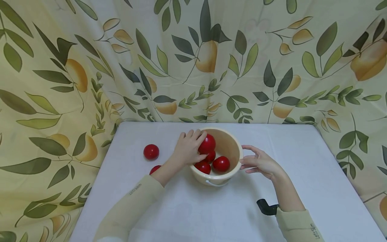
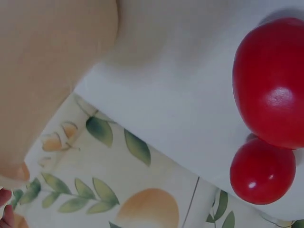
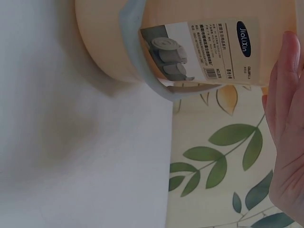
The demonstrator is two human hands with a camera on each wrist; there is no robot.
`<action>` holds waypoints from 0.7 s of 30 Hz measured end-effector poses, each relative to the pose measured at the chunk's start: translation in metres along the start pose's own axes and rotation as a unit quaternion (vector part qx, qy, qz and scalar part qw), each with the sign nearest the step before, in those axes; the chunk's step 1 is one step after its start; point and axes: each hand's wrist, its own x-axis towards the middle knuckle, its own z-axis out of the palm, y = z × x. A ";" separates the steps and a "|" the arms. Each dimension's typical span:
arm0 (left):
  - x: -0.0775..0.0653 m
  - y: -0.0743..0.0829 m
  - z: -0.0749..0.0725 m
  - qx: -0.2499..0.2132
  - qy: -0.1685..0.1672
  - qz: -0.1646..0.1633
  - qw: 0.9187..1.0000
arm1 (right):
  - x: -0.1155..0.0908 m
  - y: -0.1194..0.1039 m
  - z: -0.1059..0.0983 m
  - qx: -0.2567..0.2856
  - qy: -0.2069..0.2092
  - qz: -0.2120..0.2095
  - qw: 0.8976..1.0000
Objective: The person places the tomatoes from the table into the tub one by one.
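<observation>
My left hand (image 1: 187, 148) grips a round, glossy red fruit (image 1: 207, 144) over the left part of a cream plastic bucket (image 1: 231, 141). Inside the bucket lie more red fruits, one of them a round one (image 1: 221, 164) near the front. On the right side, the fingers of my right hand (image 1: 263, 163) are extended and touch the bucket near its rim. The right wrist view shows the bucket's outer wall with a printed label (image 3: 209, 52) and a pale handle (image 3: 156, 88). How far the left fingers wrap round their fruit is partly hidden.
On the white-covered table (image 1: 193, 215), left of the bucket, sits one red fruit (image 1: 151, 152); another (image 1: 154, 169) is partly hidden by my left forearm. A leaf-patterned curtain (image 1: 193, 90) hangs behind the table. A black piece (image 1: 267, 207) sticks out at my right cuff.
</observation>
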 end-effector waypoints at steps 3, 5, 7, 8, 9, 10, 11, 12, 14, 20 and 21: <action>0.006 0.005 0.007 0.015 -0.014 0.027 0.999 | 0.000 0.001 0.000 0.000 0.002 0.001 1.000; 0.011 0.009 0.010 0.025 -0.025 0.042 0.998 | 0.000 0.001 0.000 -0.001 0.002 0.001 1.000; 0.016 0.013 0.014 0.041 -0.042 0.056 0.997 | 0.000 0.001 0.000 -0.001 0.002 0.002 1.000; 0.018 0.015 0.016 0.048 -0.051 0.063 0.996 | 0.000 0.001 0.000 -0.001 0.002 0.002 1.000; 0.020 0.017 0.017 0.056 -0.060 0.070 0.994 | 0.000 0.001 0.000 -0.002 0.001 0.002 1.000; 0.023 0.019 0.019 0.067 -0.068 0.078 0.992 | 0.000 0.001 0.000 -0.002 0.001 0.001 1.000; 0.025 0.021 0.020 0.075 -0.076 0.085 0.991 | 0.000 0.001 0.000 -0.002 0.000 0.001 1.000; 0.027 0.023 0.022 0.082 -0.083 0.091 0.989 | 0.000 0.001 0.000 -0.001 0.000 0.001 1.000; 0.032 0.027 0.024 0.094 -0.095 0.100 0.986 | 0.000 0.001 0.000 0.000 0.001 0.001 1.000; 0.044 0.036 0.028 0.127 -0.131 0.118 0.976 | -0.001 0.000 0.001 0.003 0.003 0.000 1.000; 0.045 0.037 0.029 0.131 -0.138 0.120 0.974 | -0.001 -0.001 0.001 0.003 0.003 0.000 1.000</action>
